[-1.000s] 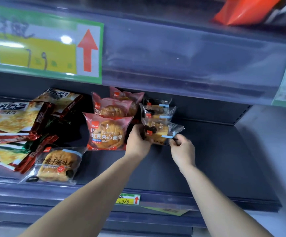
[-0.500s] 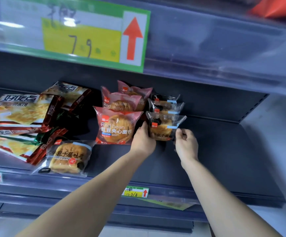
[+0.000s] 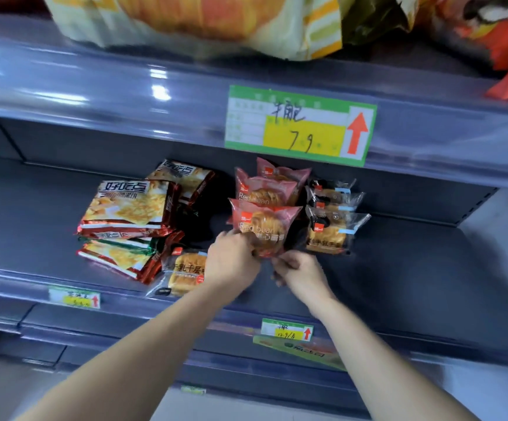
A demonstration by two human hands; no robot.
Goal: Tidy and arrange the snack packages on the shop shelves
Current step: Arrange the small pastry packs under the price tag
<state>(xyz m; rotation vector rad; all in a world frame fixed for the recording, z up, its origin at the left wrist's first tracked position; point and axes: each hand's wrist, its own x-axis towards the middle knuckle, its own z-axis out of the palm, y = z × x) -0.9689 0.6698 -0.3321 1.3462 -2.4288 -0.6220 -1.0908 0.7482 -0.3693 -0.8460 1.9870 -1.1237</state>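
A pink red-bean bread pack [image 3: 265, 221] stands at the front of a row of three pink packs on the dark shelf [image 3: 414, 268]. My left hand [image 3: 231, 262] grips its lower left corner and my right hand [image 3: 300, 273] pinches its bottom edge from below. To the right, a row of three clear bread packs [image 3: 330, 229] stands apart from my hands. Another clear bread pack [image 3: 186, 271] lies flat at the shelf's front, partly hidden behind my left hand. Red and green biscuit bags [image 3: 131, 208] are stacked at the left.
Price labels [image 3: 300, 126] hang on the rail above, with smaller labels [image 3: 287, 329] on the rail below. Large snack bags [image 3: 201, 19] fill the upper shelf. The dark shelf stretches bare to the right and far left of the packs.
Both hands have left the front clear bread pack and moved left onto the front pink red-bean pack. The camera has swung left and upward.
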